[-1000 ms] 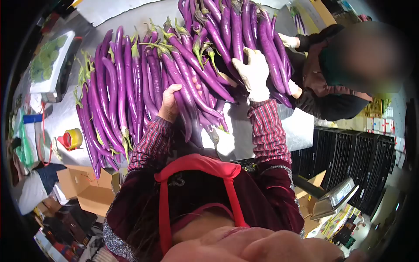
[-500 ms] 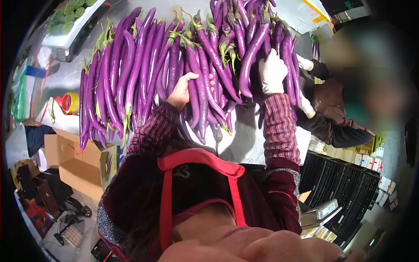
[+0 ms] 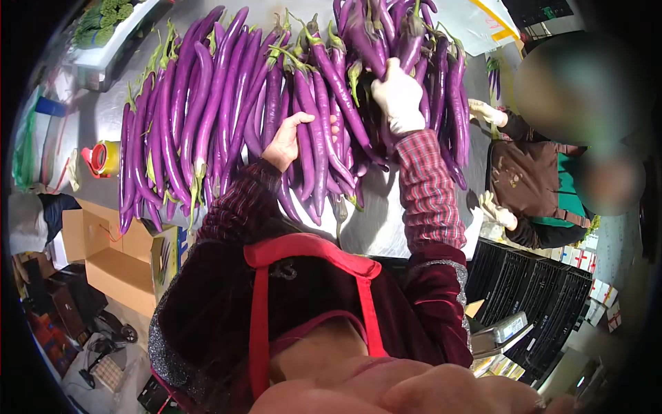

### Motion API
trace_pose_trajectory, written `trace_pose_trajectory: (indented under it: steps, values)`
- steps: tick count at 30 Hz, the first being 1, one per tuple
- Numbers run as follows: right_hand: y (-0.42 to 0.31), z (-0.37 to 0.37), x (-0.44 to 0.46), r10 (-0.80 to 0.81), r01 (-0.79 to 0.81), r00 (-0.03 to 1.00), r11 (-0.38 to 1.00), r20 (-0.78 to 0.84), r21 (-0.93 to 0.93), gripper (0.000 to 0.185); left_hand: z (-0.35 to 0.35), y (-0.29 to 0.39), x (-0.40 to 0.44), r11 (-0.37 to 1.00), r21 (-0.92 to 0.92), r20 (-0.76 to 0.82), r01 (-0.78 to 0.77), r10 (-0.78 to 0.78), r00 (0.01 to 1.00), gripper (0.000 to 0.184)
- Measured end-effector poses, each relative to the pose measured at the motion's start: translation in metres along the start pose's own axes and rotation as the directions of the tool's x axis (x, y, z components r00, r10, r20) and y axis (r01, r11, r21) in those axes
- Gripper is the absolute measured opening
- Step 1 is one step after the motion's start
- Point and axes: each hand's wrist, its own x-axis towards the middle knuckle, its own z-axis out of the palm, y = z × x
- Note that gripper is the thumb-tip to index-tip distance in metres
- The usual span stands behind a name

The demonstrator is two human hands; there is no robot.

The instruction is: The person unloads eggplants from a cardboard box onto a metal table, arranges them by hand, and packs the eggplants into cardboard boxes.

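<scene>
Eggplants point(image 3: 207, 110) are piled side by side across the metal bench point(image 3: 376, 210). Left hand's point(image 3: 283, 143) got its bare fingers curled round a couple mid-pile, and the gloved right hand point(image 3: 398, 96) is clenched on the lower end of a blurry one, co-worker point(image 3: 527, 176) near the right side.

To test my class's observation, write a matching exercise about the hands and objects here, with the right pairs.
1. Plaid-sleeved left hand
2. Plaid-sleeved right hand
3. Yellow-and-red tape roll
4. Open brown cardboard box

A. Past the edge of the shiny metal table
B. In a white glove
C. Bare
D. On the table, left of the long purple eggplants

1C; 2B; 3D; 4A
</scene>
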Motion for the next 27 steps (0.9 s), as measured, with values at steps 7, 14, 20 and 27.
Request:
trace_pose_trajectory:
  steps: [7,14,20,27]
  values:
    - [0.025,-0.011,-0.006,0.188,-0.187,0.982,0.977,-0.003,0.103,0.039,-0.018,-0.002,0.004,1.0,-0.019,0.108,0.013,-0.011,0.994,0.053]
    - [0.017,-0.016,0.021,0.314,-0.192,0.931,0.854,-0.184,0.484,0.037,0.012,-0.004,-0.015,0.994,0.092,0.005,-0.055,0.054,0.999,0.053]
    - [0.03,0.031,0.066,0.041,-0.063,0.985,0.99,-0.167,-0.13,0.041,0.007,0.0,-0.009,0.99,0.137,-0.015,-0.023,0.025,1.0,0.054]
    - [0.035,0.038,0.073,0.188,-0.183,0.98,0.979,-0.058,0.086,0.056,-0.013,-0.004,0.003,0.997,0.082,-0.026,0.006,-0.004,1.0,0.055]
